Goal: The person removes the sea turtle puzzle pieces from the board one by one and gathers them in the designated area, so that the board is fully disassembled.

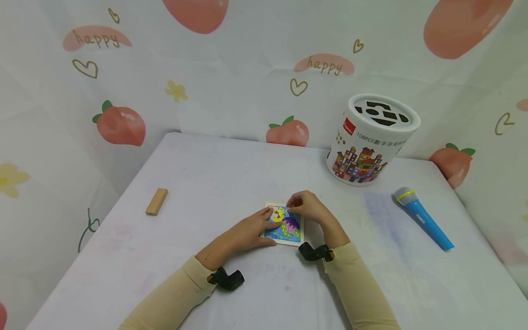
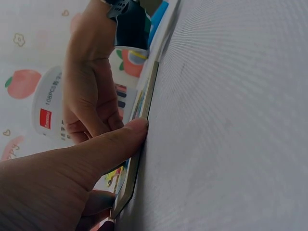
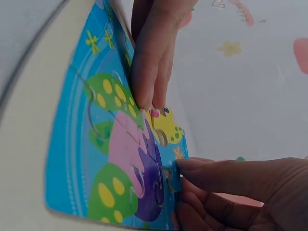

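A small jigsaw puzzle [image 1: 291, 230] with a blue, purple, pink and green picture lies in a pale wooden tray [image 1: 302, 234] on the table. My left hand [image 1: 246, 231] rests on its left side with fairly straight fingers on the pieces. In the left wrist view the left thumb [image 2: 126, 137] presses at the near edge of the tray. At the upper right corner, my right hand [image 1: 312, 209] pinches a blue puzzle piece [image 3: 173, 182] between thumb and fingers. That piece sits tilted at its slot, in the right wrist view, beside a yellow spotted figure [image 3: 166, 125].
A wooden block [image 1: 157, 201] lies at the left of the white-covered table [image 1: 214, 169]. At the back right stands a white tub [image 1: 363, 142] with a slotted lid. A blue toy microphone [image 1: 426, 222] lies to the right. Behind hangs a peach-patterned cloth [image 1: 231, 82].
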Demonstrator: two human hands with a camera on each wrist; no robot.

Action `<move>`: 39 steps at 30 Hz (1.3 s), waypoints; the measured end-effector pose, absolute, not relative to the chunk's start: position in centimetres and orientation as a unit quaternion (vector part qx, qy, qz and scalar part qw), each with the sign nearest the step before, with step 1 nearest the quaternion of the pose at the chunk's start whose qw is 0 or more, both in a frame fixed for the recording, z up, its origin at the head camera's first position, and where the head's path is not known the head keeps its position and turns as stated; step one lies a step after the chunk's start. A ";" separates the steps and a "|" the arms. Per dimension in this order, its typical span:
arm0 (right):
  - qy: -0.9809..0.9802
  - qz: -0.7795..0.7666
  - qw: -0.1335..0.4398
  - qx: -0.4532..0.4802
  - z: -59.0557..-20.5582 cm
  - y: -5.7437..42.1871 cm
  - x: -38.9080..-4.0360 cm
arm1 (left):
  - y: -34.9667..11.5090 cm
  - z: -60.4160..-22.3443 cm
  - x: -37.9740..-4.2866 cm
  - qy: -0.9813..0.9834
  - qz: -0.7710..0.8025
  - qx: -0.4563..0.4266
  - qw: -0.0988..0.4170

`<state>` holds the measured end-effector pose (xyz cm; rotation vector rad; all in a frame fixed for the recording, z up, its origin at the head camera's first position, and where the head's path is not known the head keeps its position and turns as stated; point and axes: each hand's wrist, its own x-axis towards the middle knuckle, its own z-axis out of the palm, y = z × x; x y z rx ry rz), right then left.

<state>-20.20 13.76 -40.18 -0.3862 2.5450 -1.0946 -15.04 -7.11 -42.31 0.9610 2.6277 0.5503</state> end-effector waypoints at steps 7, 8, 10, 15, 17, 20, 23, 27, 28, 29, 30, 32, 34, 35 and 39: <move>0.890 -0.395 0.175 -0.146 -40.3 13.8 -20.3 | -7.2 -42.2 -15.0 0.911 0.193 0.333 0.145; 0.889 -0.396 0.176 -0.147 -40.3 13.8 -20.3 | -7.2 -42.1 -15.0 0.911 0.193 0.333 0.146; 0.888 -0.397 0.178 -0.150 -40.4 13.8 -20.4 | -7.2 -42.1 -15.0 0.911 0.194 0.333 0.146; 0.878 -0.412 0.188 -0.154 -40.8 13.8 -20.5 | -7.2 -42.0 -14.9 0.911 0.195 0.330 0.149; 0.872 -0.422 0.194 -0.152 -40.8 13.8 -20.5 | -7.2 -42.0 -14.9 0.911 0.197 0.331 0.149; 0.865 -0.437 0.204 -0.143 -40.7 13.9 -20.5 | -7.1 -42.0 -15.0 0.911 0.196 0.331 0.148; 0.857 -0.450 0.213 -0.132 -40.8 14.1 -20.7 | -7.1 -42.1 -15.0 0.912 0.194 0.330 0.148; 0.854 -0.454 0.222 -0.123 -41.0 14.4 -20.8 | -7.1 -42.1 -15.0 0.913 0.191 0.327 0.150; 0.854 -0.455 0.225 -0.120 -41.0 14.5 -20.9 | -7.1 -42.1 -15.0 0.913 0.192 0.326 0.151; 0.853 -0.454 0.227 -0.118 -41.0 14.5 -20.9 | -7.1 -42.1 -15.0 0.913 0.192 0.325 0.151; 0.854 -0.453 0.229 -0.117 -41.0 14.5 -20.9 | -7.1 -42.1 -15.0 0.913 0.193 0.325 0.152; 0.854 -0.450 0.232 -0.119 -40.9 14.6 -20.8 | -7.1 -42.1 -15.0 0.913 0.193 0.325 0.152; 0.853 -0.452 0.230 -0.121 -40.7 14.7 -20.8 | -7.0 -42.1 -15.0 0.914 0.191 0.326 0.151; 0.852 -0.454 0.229 -0.121 -40.7 14.8 -20.7 | -7.0 -42.1 -15.0 0.914 0.191 0.325 0.151; 0.852 -0.459 0.224 -0.116 -40.4 15.0 -20.6 | -7.0 -42.1 -14.9 0.915 0.189 0.322 0.152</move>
